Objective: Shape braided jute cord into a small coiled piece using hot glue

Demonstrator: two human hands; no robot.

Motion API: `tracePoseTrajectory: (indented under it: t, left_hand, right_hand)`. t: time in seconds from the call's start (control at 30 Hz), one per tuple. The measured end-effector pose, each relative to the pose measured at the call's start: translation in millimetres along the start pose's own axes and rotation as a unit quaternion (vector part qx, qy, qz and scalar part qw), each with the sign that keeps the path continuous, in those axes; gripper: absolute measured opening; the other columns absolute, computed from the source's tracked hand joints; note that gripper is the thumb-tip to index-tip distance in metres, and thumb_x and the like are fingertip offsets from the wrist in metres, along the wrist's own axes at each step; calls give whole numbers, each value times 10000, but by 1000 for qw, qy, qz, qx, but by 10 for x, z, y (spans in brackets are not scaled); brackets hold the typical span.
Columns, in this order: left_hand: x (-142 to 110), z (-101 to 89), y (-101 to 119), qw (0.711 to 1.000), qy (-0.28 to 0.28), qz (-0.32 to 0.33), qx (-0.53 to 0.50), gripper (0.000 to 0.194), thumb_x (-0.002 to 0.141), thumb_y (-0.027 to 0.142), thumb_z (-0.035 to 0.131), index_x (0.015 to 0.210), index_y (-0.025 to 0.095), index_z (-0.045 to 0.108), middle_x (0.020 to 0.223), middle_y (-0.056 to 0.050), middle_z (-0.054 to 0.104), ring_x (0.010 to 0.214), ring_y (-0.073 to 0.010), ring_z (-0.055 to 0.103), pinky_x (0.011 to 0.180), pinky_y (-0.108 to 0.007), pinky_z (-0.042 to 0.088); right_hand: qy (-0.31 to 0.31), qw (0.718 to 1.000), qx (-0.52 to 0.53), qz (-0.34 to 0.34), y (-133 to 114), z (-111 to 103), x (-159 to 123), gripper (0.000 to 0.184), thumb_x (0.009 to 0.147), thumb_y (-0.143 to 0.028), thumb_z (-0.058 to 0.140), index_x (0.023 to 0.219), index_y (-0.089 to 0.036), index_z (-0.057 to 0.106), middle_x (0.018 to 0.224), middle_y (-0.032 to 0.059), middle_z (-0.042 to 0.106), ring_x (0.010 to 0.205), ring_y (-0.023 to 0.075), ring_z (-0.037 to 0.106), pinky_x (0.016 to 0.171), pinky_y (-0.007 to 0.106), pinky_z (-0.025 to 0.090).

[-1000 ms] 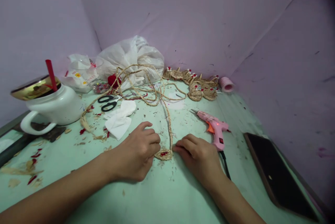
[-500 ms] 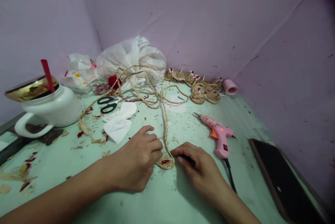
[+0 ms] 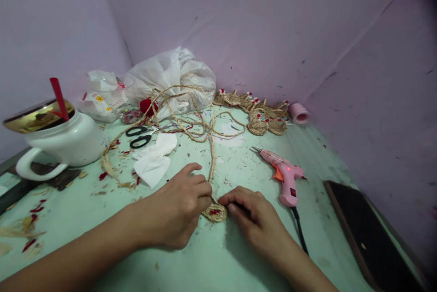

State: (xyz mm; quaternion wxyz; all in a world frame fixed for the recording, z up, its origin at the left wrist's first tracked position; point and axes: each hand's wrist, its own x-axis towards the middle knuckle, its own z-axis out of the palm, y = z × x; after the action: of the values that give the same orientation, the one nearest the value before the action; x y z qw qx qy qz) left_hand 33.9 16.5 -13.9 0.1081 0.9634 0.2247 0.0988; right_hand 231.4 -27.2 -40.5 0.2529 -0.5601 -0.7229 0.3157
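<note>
A small flat coil of braided jute rope (image 3: 215, 212) with a red centre lies on the pale green table (image 3: 205, 260). My left hand (image 3: 179, 210) presses against its left side with fingers curled, the index finger lifted. My right hand (image 3: 254, 219) pinches the coil's right edge with bent fingers. The loose braided rope (image 3: 212, 155) runs from the coil away toward a tangle at the back.
A pink glue gun (image 3: 285, 176) with a black cord lies right of my hands. Black scissors (image 3: 138, 136), white tissue (image 3: 153, 157), a white mug with gold lid (image 3: 58, 139), plastic bags (image 3: 170, 75), finished jute coils (image 3: 259, 114), a pink spool (image 3: 298, 113) and a dark tablet (image 3: 372, 237) surround them.
My right hand has slid left onto the coil's edge. The rope leading to the coil has swung slightly left. The view has shifted a little.
</note>
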Motion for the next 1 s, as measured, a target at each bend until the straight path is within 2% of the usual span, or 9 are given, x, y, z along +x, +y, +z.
tracePoseTrajectory:
  t: [0.3, 0.47, 0.63, 0.77, 1.0]
  left_hand:
    - [11, -20, 5, 1000, -14, -8, -6, 114, 704, 98, 491, 752, 182, 551, 758, -13, 552, 767, -165, 495, 1030, -449, 220]
    - [13, -9, -2, 1000, -5, -13, -20, 116, 697, 85, 501, 738, 179, 555, 752, -9, 558, 769, -159, 506, 1029, -443, 221]
    - [-2, 24, -7, 998, 9, -22, -50, 147, 686, 64, 508, 745, 183, 570, 768, -16, 578, 783, -161, 526, 1020, -439, 228]
    - [-2, 55, -30, 997, 21, -26, -69, 159, 679, 59, 506, 740, 186, 580, 770, -17, 583, 777, -160, 528, 994, -433, 256]
    - [-4, 57, -40, 996, 21, -29, -75, 179, 668, 58, 516, 761, 190, 592, 762, -12, 583, 774, -158, 532, 1003, -431, 247]
  right_hand:
    - [-1, 1000, 14, 24, -11, 31, 26, 281, 815, -94, 394, 993, -232, 563, 838, 4, 653, 756, 183, 568, 737, 342, 401]
    - [-2, 999, 29, 24, -20, 46, -6, 265, 805, -123, 439, 1023, -235, 539, 862, 6, 641, 772, 182, 559, 751, 358, 403]
    - [19, 1000, -11, 11, -65, 77, -69, 427, 686, -183, 638, 1087, -227, 496, 928, 40, 620, 820, 220, 536, 732, 378, 410]
    - [36, 998, -49, -25, -106, 112, -57, 432, 655, -124, 616, 1055, -226, 486, 921, 38, 608, 803, 218, 530, 726, 389, 403]
    - [33, 999, -23, 2, -108, 151, -42, 449, 651, -105, 576, 1066, -230, 458, 880, 25, 610, 791, 204, 538, 708, 355, 408]
